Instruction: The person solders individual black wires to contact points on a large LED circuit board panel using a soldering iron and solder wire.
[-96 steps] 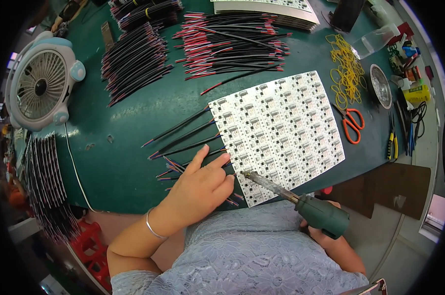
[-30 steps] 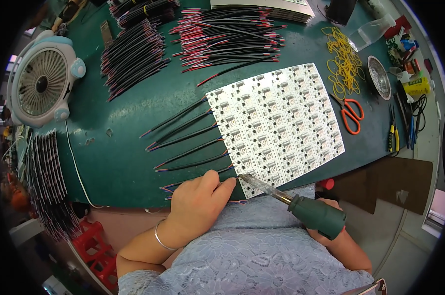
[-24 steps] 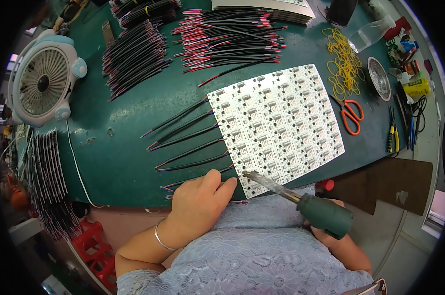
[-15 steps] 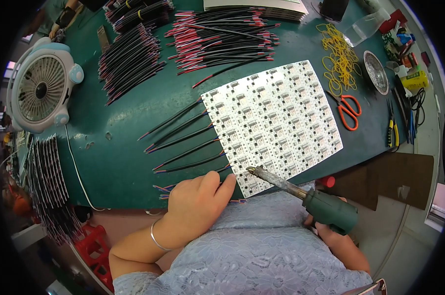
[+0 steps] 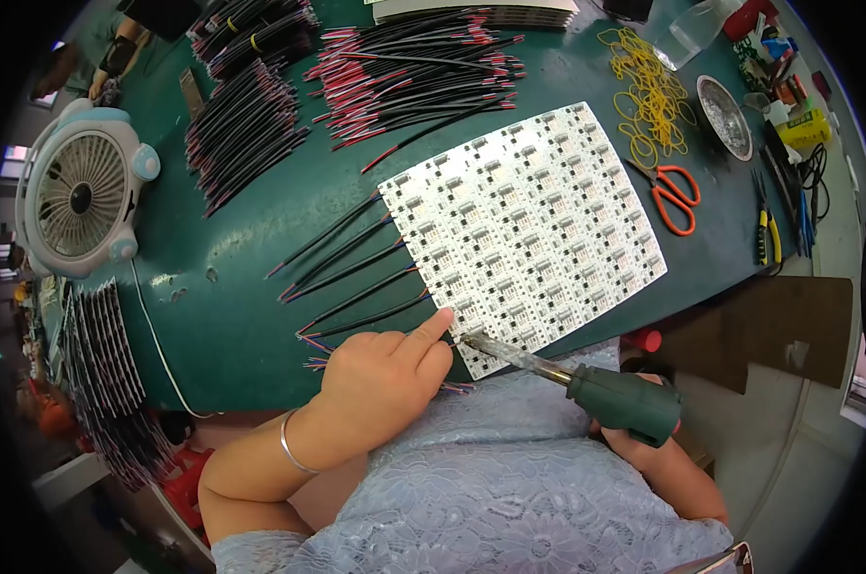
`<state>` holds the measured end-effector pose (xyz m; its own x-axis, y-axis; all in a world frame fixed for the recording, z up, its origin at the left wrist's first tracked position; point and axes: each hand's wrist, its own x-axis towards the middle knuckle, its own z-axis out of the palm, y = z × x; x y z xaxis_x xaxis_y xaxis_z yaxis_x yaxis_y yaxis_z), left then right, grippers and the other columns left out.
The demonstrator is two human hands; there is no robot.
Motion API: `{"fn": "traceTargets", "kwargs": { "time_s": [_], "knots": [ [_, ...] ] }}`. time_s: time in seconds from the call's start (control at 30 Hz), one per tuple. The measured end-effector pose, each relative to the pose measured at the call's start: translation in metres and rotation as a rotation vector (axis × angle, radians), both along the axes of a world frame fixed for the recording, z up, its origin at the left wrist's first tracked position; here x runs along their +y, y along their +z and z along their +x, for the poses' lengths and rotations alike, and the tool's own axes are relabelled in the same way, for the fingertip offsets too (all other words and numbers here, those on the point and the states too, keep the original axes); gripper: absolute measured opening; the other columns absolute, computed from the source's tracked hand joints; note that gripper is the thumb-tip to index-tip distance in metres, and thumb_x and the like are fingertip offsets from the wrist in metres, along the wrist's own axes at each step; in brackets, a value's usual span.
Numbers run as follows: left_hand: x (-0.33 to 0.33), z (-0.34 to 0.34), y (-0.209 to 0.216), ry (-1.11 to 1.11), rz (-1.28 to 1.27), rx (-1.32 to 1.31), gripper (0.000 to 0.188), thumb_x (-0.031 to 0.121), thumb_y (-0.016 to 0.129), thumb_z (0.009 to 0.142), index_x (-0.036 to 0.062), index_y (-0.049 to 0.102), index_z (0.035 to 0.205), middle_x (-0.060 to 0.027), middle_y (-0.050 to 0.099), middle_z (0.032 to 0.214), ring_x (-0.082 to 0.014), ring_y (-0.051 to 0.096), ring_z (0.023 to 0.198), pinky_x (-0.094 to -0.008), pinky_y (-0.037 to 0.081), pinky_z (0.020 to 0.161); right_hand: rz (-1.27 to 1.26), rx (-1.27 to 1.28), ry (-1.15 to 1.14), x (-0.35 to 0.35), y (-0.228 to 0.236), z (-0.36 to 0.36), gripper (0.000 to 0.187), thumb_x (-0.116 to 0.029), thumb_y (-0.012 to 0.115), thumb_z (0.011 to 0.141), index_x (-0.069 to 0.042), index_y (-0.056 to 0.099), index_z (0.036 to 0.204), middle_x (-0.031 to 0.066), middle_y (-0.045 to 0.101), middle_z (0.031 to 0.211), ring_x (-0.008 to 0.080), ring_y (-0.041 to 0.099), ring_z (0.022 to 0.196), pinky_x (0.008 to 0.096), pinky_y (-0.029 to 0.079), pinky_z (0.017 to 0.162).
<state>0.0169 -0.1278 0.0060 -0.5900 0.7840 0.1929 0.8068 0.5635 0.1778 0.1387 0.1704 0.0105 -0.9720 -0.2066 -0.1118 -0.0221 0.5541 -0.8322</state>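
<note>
A white circuit board panel point(image 5: 538, 220), covered with rows of small components, lies on the green table. Several dark cables point(image 5: 342, 277) run out from its left edge. My left hand point(image 5: 380, 383) is at the panel's lower left corner, its index fingertip on the edge. The other fingers curl in, and a thin cable end shows by the thumb; most of that cable is hidden under the hand. My right hand point(image 5: 634, 450) grips a soldering iron point(image 5: 624, 404) by its green handle, partly hidden behind it. The iron's tip meets the panel's edge beside my left thumb.
Bundles of black cables point(image 5: 246, 134) and a red-tipped pile point(image 5: 419, 72) lie behind. A fan point(image 5: 79, 196) stands left. Toward the right are yellow rubber bands point(image 5: 648, 96), orange-handled scissors point(image 5: 677, 201), a metal bowl point(image 5: 725, 117) and pliers point(image 5: 768, 234). Another person's hand point(image 5: 98, 84) shows far left.
My left index finger has stretched out onto the panel's edge. The soldering iron has moved left and slightly down, its tip now at the edge by my thumb. The whole view has shifted slightly.
</note>
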Motion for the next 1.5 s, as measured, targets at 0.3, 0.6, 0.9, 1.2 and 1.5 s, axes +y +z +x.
{"fn": "traceTargets", "kwargs": {
  "time_s": [0.3,0.6,0.9,1.2,1.5],
  "knots": [
    [0.008,0.004,0.001,0.047,-0.04,0.07,0.013,0.011,0.06,0.067,0.0106,0.047,0.065,-0.0075,0.067,0.109,-0.0099,0.049,0.05,-0.0253,0.04,0.044,0.171,0.269,0.159,0.005,-0.005,-0.001,0.034,-0.013,0.073,0.065,-0.005,0.065,0.098,0.0111,0.066,0.094,0.028,0.064,0.077,0.0362,0.051,0.07],
    [0.008,0.007,0.007,0.061,-0.079,0.045,0.008,0.008,0.06,0.07,0.0082,0.055,0.075,-0.0055,0.067,0.109,-0.0121,0.052,0.052,-0.0265,0.041,0.045,-0.166,-0.002,-0.03,0.009,-0.004,0.01,0.039,-0.03,0.061,0.085,-0.002,0.059,0.113,0.0111,0.066,0.103,0.0179,0.061,0.066,0.0332,0.047,0.068],
    [-0.009,0.006,0.036,0.078,0.156,-0.089,0.018,0.014,0.065,0.07,0.0083,0.06,0.086,-0.003,0.057,0.081,-0.0176,0.055,0.06,-0.0306,0.043,0.048,-0.62,-0.164,-0.421,-0.003,-0.002,0.017,0.072,-0.041,0.068,0.082,0.002,0.041,0.132,0.0181,0.063,0.11,0.0188,0.061,0.061,0.0284,0.05,0.054],
    [0.0,0.027,-0.005,0.126,0.227,-0.148,0.026,0.006,0.07,0.062,0.008,0.062,0.087,-0.004,0.054,0.07,-0.0199,0.055,0.054,-0.0317,0.042,0.045,-0.131,-0.089,-0.059,0.016,0.004,0.029,0.022,-0.006,0.067,0.074,-0.007,0.068,0.096,0.0087,0.067,0.097,0.0262,0.063,0.085,0.0364,0.045,0.083],
    [0.007,0.031,-0.011,0.096,0.232,-0.138,0.021,0.006,0.067,0.066,0.0075,0.066,0.088,-0.0032,0.049,0.067,-0.0189,0.052,0.052,-0.0303,0.04,0.043,0.113,0.191,0.076,0.009,0.004,0.018,0.029,-0.008,0.07,0.07,-0.009,0.069,0.099,0.0086,0.067,0.102,0.0287,0.061,0.093,0.0375,0.046,0.083]
  ]
}}
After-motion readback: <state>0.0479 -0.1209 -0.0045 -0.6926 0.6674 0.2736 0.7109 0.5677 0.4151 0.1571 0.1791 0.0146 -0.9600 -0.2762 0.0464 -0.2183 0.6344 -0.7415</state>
